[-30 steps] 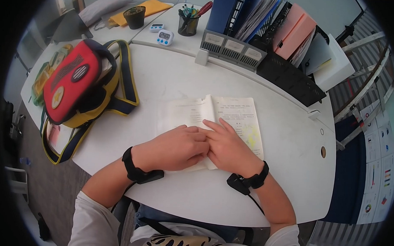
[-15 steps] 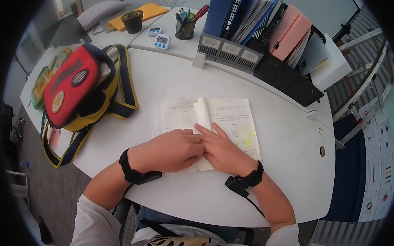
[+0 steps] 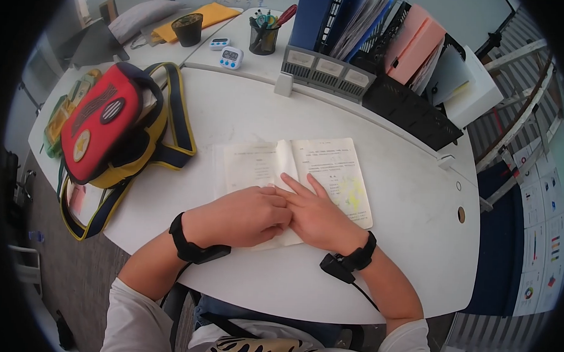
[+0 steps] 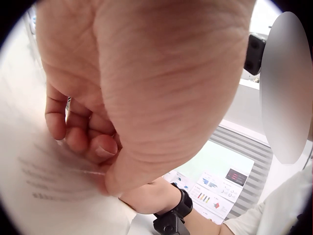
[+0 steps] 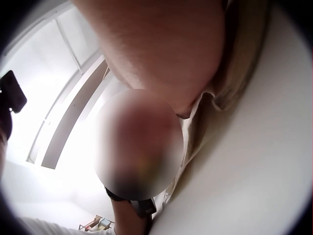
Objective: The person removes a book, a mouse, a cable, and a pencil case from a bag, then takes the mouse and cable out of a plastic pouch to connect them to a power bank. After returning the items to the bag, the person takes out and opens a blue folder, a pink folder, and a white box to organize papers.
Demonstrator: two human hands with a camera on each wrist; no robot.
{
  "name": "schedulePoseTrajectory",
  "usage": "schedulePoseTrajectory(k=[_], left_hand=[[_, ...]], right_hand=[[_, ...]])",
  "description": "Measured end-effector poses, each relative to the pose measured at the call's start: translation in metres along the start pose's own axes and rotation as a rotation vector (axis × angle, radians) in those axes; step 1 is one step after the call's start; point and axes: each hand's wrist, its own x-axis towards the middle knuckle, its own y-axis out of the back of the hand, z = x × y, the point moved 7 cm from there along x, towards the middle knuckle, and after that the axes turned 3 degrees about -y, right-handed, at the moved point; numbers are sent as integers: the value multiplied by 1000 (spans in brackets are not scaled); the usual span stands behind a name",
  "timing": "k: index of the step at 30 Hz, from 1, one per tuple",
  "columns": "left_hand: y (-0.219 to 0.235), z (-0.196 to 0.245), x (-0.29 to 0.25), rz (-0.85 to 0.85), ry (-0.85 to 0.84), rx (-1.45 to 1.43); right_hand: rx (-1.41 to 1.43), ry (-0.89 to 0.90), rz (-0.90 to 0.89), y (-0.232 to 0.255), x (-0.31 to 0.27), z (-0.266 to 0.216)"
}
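Both hands press the open book (image 3: pixel 294 176) flat at frame centre: left hand (image 3: pixel 246 215) with fingers curled on the left page, right hand (image 3: pixel 321 218) fingers extended. Judged step: flattening the spine; next needs steady downward pressure.

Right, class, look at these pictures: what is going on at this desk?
A person sits at a white table with an open book lying flat in front of them. Both hands rest on its pages: the left hand covers the lower left page with fingers curled onto the paper, and the right hand lies on the right page with fingers stretched toward the spine. A red and yellow bag lies to the left, and file holders stand behind the book.
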Motion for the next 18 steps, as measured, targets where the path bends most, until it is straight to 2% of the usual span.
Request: schedulePoseTrajectory(k=[3,5,6,8,9,10,12,13,14,16,17,18], left_hand=[[4,3,1,14,-44,-1],[13,-4,1,65,96,-131],[17,-3,1,62,95,-127],[39,-21,-3,249,354,-107],[45,-32,-10,309,443,22],[44,-40,-13,304,438,27],[58,-59,-30,546,599,328],[59,-68,-35,532,645,360],[61,-72,-38,531,642,364],[56,-86,-41,366,761,363],[58,-86,-41,364,757,365],[58,-88,-42,324,784,316]], right_hand=[[32,2,-1,2,-1,-1],[45,-3,-20,4,-1,0],[58,-5,-44,4,0,1],[144,-8,16,5,0,-1],[231,-13,71,7,0,-1],[231,-16,79,9,-1,2],[590,-28,231,27,-4,15],[522,-17,325,38,-5,18],[522,-17,330,47,-6,20],[546,-308,344,62,-13,42],[419,-329,383,68,-17,50],[419,-331,387,69,-22,57]])
